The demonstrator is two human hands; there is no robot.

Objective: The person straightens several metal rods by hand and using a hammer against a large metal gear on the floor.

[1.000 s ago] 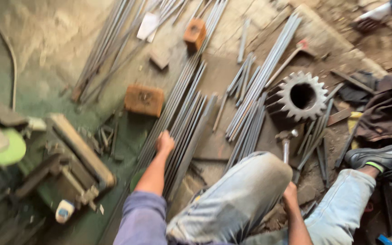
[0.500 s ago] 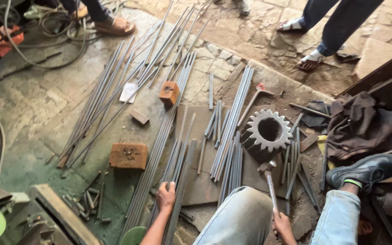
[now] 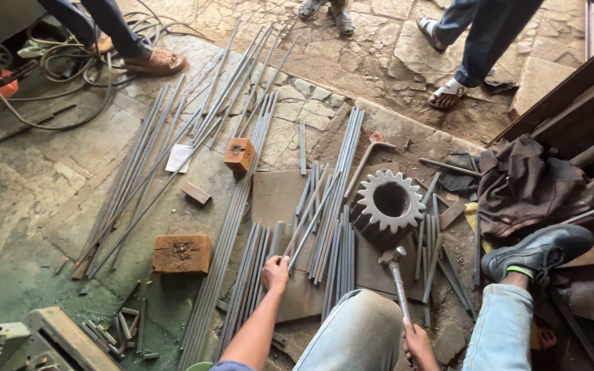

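My left hand (image 3: 276,273) pinches one steel rod (image 3: 309,227) off the floor pile. My right hand (image 3: 417,341) grips the hammer (image 3: 394,273), fingers wrapped shut. I judge the rod needs lifting clear.

L hand (image 3: 276,273) is stretched fwd, arm extended, fingers curled in a pinch; R hand (image 3: 419,345) is kept low, fist closed.

Even soft daylight, no glare; faint shadows under the grey toothed steel gear (image 3: 388,204). Sharp around gear, mild softness and wide-angle stretch toward frame edges.
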